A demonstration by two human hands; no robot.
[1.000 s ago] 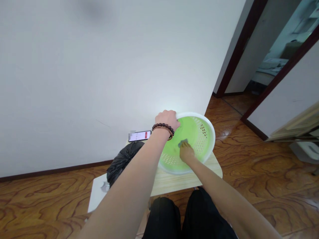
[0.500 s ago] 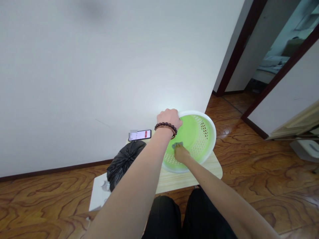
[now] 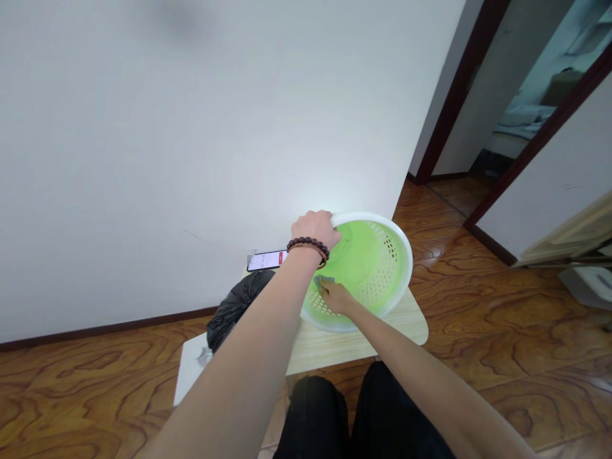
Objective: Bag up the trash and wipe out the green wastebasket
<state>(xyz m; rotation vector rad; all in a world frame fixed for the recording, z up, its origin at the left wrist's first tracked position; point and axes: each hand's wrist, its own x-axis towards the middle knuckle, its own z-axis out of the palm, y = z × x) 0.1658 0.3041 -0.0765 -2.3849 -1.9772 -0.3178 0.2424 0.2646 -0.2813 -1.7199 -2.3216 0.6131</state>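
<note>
Largest item observed: a pale wall [image 3: 215, 127], spanning the far side and left. Wood-patterned floor [image 3: 488, 306] lies at right and left; a dark-framed doorway [image 3: 521, 83] opens at far right. A light wood-grain table [image 3: 335, 347] stands before the wall, with dark-clothed legs [image 3: 315, 417] at its near side.

The green basket [image 3: 351, 264] is on the right part of the table. Its white-rimmed opening faces upward and toward the person. As seen, its outline is oval, the long axis running from near left to far right; perforations show at right and near left.

A black plastic bag [image 3: 234, 312] lies left of the basket, partly hidden by the left forearm. The left hand [image 3: 314, 228] is clamped on the basket's far-left rim. The right hand [image 3: 337, 298] is inside the basket at near left, fingers together on the grey cloth [image 3: 326, 279], against the inner wall.

A phone [image 3: 266, 261] lies face up at the table's far left, long axis left to right; its lit screen bears a red block and writing too small to read. A beaded bracelet [image 3: 306, 242] circles the left wrist.
</note>
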